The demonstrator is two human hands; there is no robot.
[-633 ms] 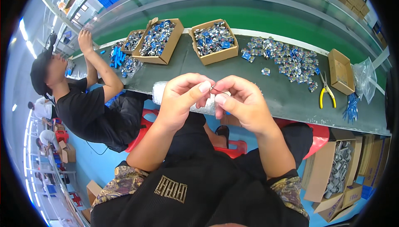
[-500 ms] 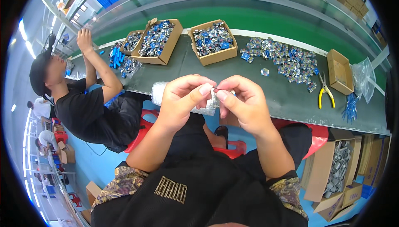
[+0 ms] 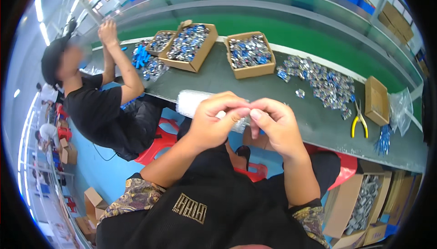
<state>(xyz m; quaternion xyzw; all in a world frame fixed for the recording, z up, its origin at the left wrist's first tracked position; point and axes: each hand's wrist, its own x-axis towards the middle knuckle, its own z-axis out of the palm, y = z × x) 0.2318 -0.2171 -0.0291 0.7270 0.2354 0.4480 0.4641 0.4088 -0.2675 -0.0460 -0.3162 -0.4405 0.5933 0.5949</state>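
The left hand (image 3: 218, 119) had its thumb and forefinger pressed together, and the right hand (image 3: 280, 126) pinched likewise, the fingertips of both meeting; whether a small thing sat between them was hidden, so I could not tell. Nearest them, a roll of clear wrap (image 3: 189, 103) lay at the table's near edge, partly covered from view by the left hand.

On the dark table (image 3: 205, 82), a cardboard box (image 3: 255, 71) beyond the hands was heaped with small silver and blue parts. Left of it stood a larger box (image 3: 180, 63), just as full, with a small box (image 3: 152, 52) of similar parts close beside it. More parts lay in a loose pile (image 3: 327, 85) to the right. Past that, a tilted open box (image 3: 377, 101) showed its bare cardboard inside, near yellow-handled pliers (image 3: 359, 123), a bunch of blue strips (image 3: 383, 140) and a clear plastic bag (image 3: 400, 112). Below the table, an open carton (image 3: 341, 205) held grey parts (image 3: 364, 203). A co-worker (image 3: 98, 107) sat at left, hands raised together.
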